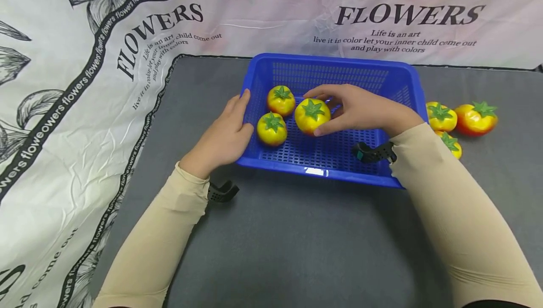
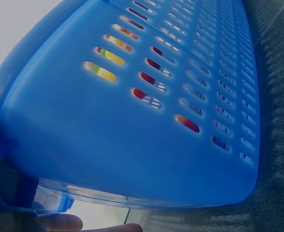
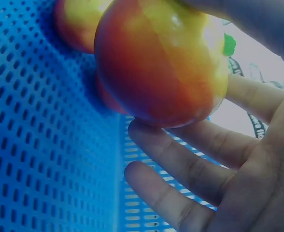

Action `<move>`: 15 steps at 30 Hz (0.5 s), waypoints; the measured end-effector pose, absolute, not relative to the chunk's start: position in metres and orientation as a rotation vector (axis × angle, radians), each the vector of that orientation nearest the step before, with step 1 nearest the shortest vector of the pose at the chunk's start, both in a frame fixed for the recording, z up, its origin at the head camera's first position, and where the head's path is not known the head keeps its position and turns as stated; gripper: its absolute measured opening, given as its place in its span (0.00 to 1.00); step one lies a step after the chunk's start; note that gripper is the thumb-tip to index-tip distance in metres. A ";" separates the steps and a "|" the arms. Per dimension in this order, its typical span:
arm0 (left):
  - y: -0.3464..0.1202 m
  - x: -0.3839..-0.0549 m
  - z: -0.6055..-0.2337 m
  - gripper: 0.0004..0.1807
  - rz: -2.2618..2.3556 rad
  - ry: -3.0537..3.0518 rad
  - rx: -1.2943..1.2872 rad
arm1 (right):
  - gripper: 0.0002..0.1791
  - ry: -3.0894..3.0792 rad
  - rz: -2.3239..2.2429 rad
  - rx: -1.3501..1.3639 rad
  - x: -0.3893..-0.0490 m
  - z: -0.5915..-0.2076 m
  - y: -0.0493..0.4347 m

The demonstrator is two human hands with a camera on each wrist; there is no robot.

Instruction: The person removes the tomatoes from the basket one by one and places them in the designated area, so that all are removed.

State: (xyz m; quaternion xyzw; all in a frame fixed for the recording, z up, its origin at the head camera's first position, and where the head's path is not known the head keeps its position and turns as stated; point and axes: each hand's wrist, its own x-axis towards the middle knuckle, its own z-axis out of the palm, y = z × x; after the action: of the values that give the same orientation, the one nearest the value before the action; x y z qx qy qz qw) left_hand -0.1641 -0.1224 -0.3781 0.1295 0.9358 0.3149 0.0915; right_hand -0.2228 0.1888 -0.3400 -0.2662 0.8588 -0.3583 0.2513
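inside a blue basket (image 1: 280, 162) on a grey table (image 1: 297, 237), a glossy yellow-and-red tomato (image 1: 311, 123) is sitting between the thumb and fingers of the right hand (image 1: 358, 107), which is gripping it round the sides while i am watching remotely. two other tomatoes (image 1: 272, 131) are resting just beside it, towards the basket's left end; three more tomatoes (image 1: 474, 123) are lying outside, past the right end. the left hand (image 1: 222, 136) is touching the left rim, though whether its fingers are pinching there i am unable to tell. from the even shine i am judging the fruit light and stiff, probably artificial, hardly bruising but likely slipping under a loose pinch. i am favouring a hold round its widest part, thumb opposing spread fingers, and leaving the green leafy crown (image 1: 313, 109) alone, since its thin points are looking weakest and offering little purchase.
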 end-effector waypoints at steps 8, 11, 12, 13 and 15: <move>-0.121 -0.164 -0.378 0.40 0.916 2.785 0.382 | 0.46 2.457 -0.978 -0.642 -0.214 -0.331 0.202; -0.120 -0.164 -0.378 0.40 0.921 2.786 0.378 | 0.47 2.483 -0.983 -0.618 -0.212 -0.328 0.206; -0.120 -0.164 -0.378 0.40 0.922 2.785 0.375 | 0.48 2.488 -0.982 -0.615 -0.211 -0.328 0.207; -0.121 -0.164 -0.378 0.40 0.923 2.784 0.373 | 0.48 2.492 -0.978 -0.613 -0.211 -0.327 0.207; -0.121 -0.164 -0.378 0.40 0.924 2.781 0.370 | 0.48 2.502 -0.969 -0.613 -0.209 -0.327 0.208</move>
State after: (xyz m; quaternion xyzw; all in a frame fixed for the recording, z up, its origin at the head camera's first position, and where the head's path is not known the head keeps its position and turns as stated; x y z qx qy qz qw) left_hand -0.1640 -0.1213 -0.3776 0.1246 0.9373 0.3116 0.0938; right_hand -0.2093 0.2084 -0.3271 -0.2186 0.8920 -0.3454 0.1932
